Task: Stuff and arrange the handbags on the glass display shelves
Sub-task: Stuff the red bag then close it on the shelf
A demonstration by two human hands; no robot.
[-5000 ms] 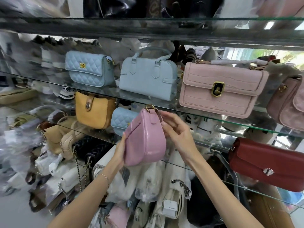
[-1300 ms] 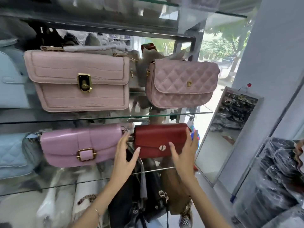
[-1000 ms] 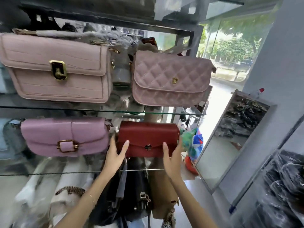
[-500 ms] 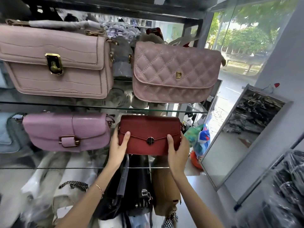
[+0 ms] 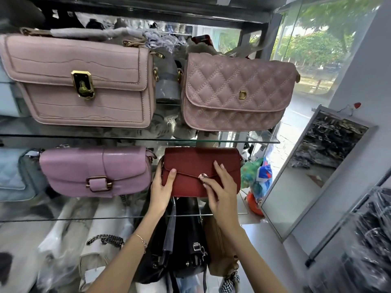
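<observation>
A dark red handbag (image 5: 190,163) with a round clasp stands on the lower glass shelf (image 5: 63,217), right of a lilac buckle handbag (image 5: 93,168). My left hand (image 5: 161,191) grips the red bag's left end, thumb on the front and fingers round the side. My right hand (image 5: 220,187) lies flat on the front flap with the thumb tip at the clasp. On the upper glass shelf (image 5: 84,137) stand a pale pink crocodile-textured bag (image 5: 84,60) and a quilted pink bag (image 5: 228,85).
A light blue bag (image 5: 10,176) sits at the far left of the lower shelf. Below hang a black bag (image 5: 186,250), a tan bag (image 5: 218,250) and several plastic-wrapped bags (image 5: 63,250). A leaning mirror (image 5: 296,182) stands to the right, near coloured bags (image 5: 258,176) on the floor.
My right hand has slid from the red bag's right end onto its front flap at the clasp. The left hand stays on the left end. The lilac bag held earlier stands on the shelf.
</observation>
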